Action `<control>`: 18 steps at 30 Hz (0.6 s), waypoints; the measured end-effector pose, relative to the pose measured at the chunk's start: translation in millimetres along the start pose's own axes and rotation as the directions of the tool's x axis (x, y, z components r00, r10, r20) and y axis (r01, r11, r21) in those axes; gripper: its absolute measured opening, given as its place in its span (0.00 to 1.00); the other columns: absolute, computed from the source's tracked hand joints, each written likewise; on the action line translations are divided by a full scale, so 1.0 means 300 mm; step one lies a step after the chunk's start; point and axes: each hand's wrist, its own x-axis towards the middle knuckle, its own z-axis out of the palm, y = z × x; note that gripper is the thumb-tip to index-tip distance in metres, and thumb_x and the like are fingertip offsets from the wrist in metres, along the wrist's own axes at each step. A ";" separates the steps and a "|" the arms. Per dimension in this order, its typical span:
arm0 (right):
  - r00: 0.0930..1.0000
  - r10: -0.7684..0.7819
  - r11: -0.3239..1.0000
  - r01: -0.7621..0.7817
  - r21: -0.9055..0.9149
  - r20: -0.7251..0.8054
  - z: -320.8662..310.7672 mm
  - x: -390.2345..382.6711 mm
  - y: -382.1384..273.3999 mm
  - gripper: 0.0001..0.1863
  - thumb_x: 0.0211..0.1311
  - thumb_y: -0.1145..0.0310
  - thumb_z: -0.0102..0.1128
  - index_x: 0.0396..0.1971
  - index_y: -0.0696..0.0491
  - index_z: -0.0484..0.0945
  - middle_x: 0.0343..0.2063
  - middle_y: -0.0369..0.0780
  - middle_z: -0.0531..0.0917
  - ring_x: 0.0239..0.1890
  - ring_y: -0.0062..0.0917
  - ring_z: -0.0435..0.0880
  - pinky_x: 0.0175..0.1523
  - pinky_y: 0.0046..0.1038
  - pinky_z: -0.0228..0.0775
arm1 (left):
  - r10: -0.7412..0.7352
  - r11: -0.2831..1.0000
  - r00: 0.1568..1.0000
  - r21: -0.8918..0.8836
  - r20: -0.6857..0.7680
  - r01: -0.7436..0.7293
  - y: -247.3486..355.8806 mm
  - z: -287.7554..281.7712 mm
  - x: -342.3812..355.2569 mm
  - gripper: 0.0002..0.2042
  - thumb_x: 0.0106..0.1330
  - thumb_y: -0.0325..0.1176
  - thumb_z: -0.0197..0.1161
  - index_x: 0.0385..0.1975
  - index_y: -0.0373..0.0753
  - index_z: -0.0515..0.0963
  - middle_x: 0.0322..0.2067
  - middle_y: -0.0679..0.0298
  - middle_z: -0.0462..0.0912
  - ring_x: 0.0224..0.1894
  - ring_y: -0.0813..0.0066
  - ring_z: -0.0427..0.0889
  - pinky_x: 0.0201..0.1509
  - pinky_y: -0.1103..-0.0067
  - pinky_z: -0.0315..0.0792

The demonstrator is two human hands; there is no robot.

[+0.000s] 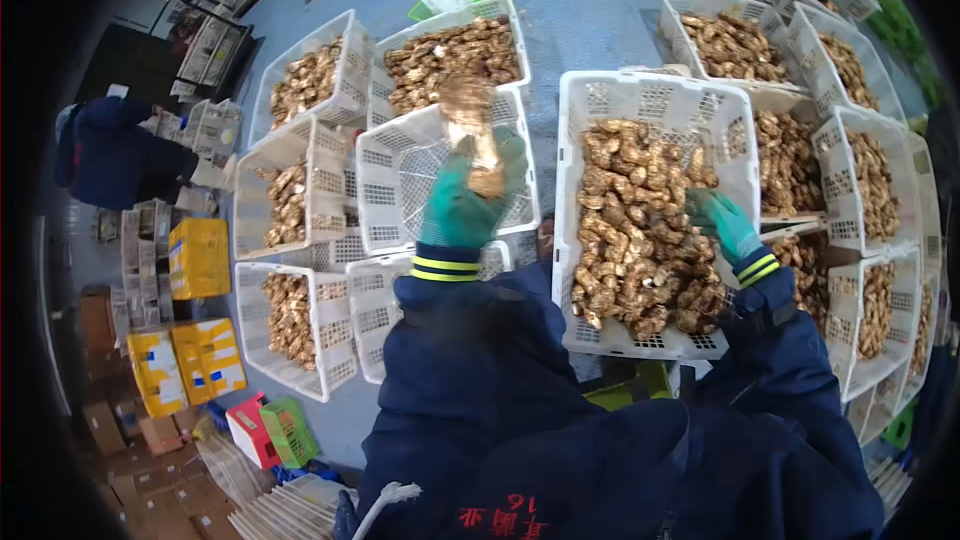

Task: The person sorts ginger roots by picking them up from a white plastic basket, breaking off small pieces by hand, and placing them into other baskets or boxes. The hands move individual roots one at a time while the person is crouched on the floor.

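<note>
The mushroom-like piece [484, 145] is at 12 o'clock of the view, lifted in the left hand [462, 205] above a white crate [378, 215] whose mesh bottom shows. The left grip is closed around its pale middle part. The right hand [730, 222], at 3 o'clock, is at the edge of the pile [640, 215] in the large crate [655, 85]; its fingers are a little bent, and I cannot tell if this grip has hold of some piece.

In my judgement, the handling of this pile is not near its end: a thick heap remains in the large crate. Around it, much seems to be already filled: the far crate [515, 40] at 12 o'clock, the side crate [325, 185] at 9 o'clock and the corner crate [690, 5] at 2 o'clock carry many similar pieces. The crate under the left hand seems to wait for its share, and so does the near crate [372, 325] at 8 o'clock, which is partly hidden by the sleeve.

The held piece is long, with a brown, wider upper end and a lighter body, but motion blurs it. The pieces in the pile are knobbly, brown to golden, with darker ones toward 5 o'clock.
</note>
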 end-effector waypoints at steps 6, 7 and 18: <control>1.000 -0.016 0.999 0.017 -0.050 0.020 0.017 0.005 0.014 0.22 0.66 0.56 0.49 0.54 0.54 0.69 0.42 0.34 0.79 0.39 0.17 0.77 0.40 0.19 0.69 | 0.454 0.890 0.747 0.289 -0.485 -0.353 0.584 -0.368 -0.174 0.17 0.64 0.39 0.56 0.45 0.34 0.68 0.41 0.49 0.78 0.39 0.60 0.80 0.38 0.71 0.81; 1.000 -0.012 0.998 0.013 -0.054 0.015 0.017 0.010 0.016 0.22 0.66 0.56 0.49 0.54 0.54 0.69 0.42 0.34 0.79 0.39 0.17 0.77 0.40 0.19 0.69 | 0.518 0.855 0.655 0.329 -0.551 -0.400 0.652 -0.403 -0.190 0.16 0.63 0.42 0.57 0.44 0.37 0.70 0.41 0.51 0.78 0.41 0.58 0.80 0.41 0.68 0.79; 0.994 -0.078 0.712 -0.001 -0.702 -0.081 -0.005 0.087 0.101 0.15 0.58 0.63 0.50 0.44 0.51 0.73 0.46 0.49 0.75 0.47 0.42 0.75 0.50 0.35 0.67 | 0.311 0.778 0.941 0.534 0.132 -0.332 0.304 0.028 -0.105 0.25 0.70 0.42 0.46 0.60 0.32 0.57 0.61 0.48 0.60 0.62 0.54 0.63 0.64 0.66 0.62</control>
